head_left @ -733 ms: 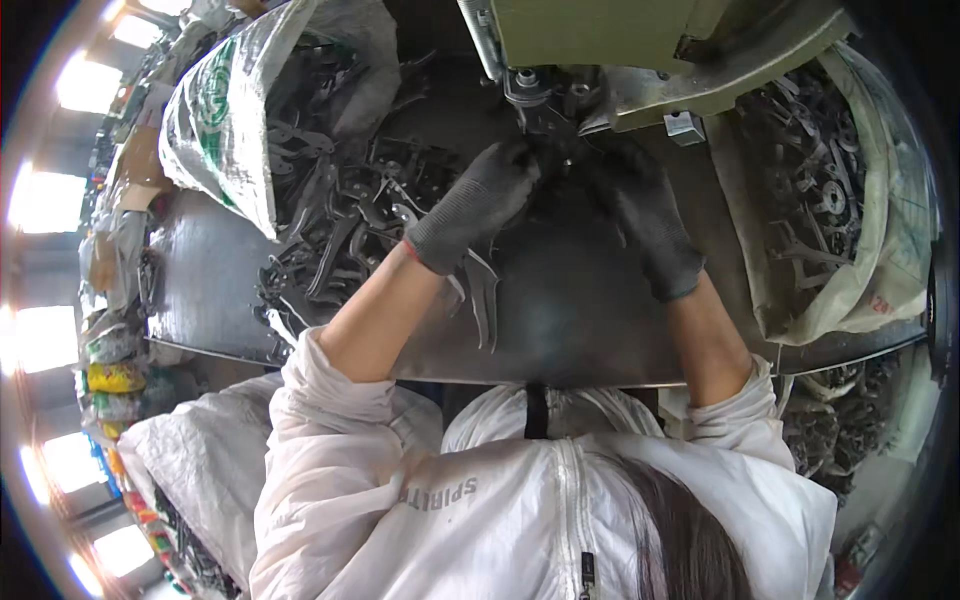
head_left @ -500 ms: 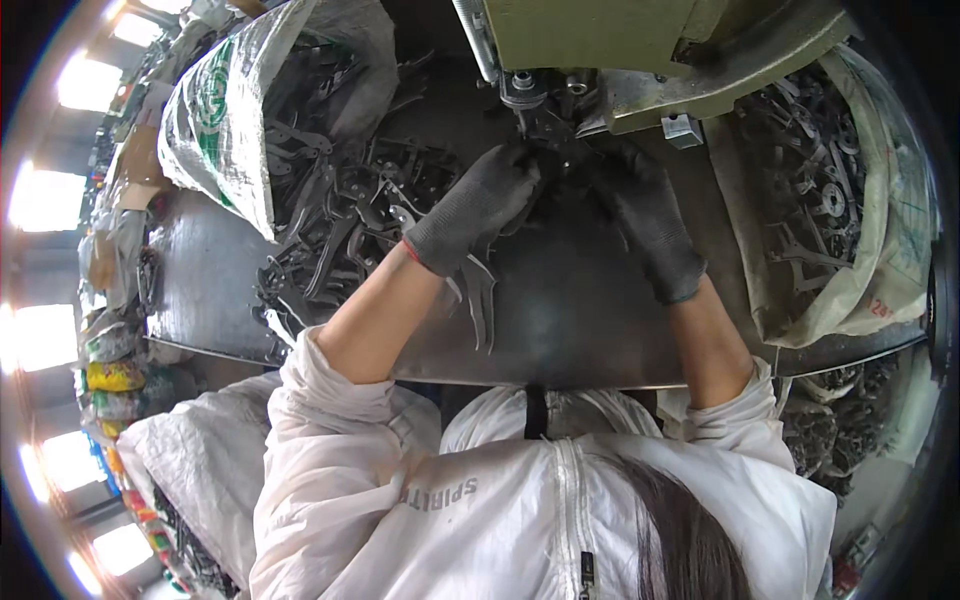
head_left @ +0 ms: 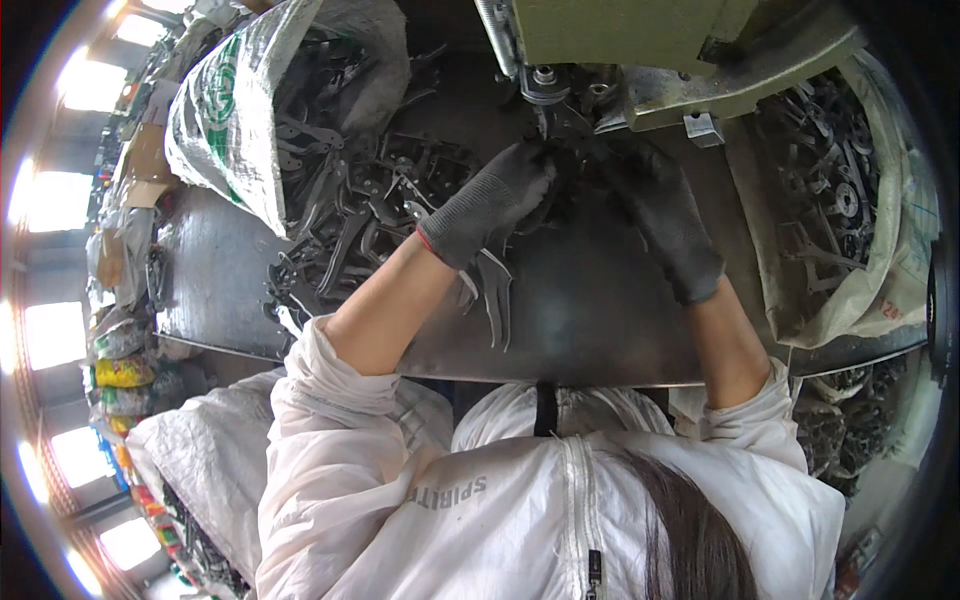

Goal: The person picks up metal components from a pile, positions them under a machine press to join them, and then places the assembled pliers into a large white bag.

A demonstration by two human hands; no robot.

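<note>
Both my hands wear dark grey knit gloves and meet under the head of a green machine (head_left: 620, 45). My left hand (head_left: 500, 195) is closed, its fingers curled at a dark metal part below the machine's tool (head_left: 545, 90). On the other side of that spot, my right hand (head_left: 665, 215) is closed too, fingertips in deep shadow. What either hand grips is too dark to make out. Curved metal handles (head_left: 495, 300) stick out below my left wrist; whether they are held or lying on the table is unclear. Left of that wrist lies a pile of plier-like metal parts (head_left: 345, 215).
A white woven sack (head_left: 235, 130) opens onto the pile at the far left. At the right, a beige sack (head_left: 780, 290) holds more metal parts. The dark metal table (head_left: 590, 330) ends just before my body. Stuffed bags (head_left: 125, 375) line the left side.
The whole view has shifted slightly to the right. My hands stay together under the machine, with little visible movement against the table.
</note>
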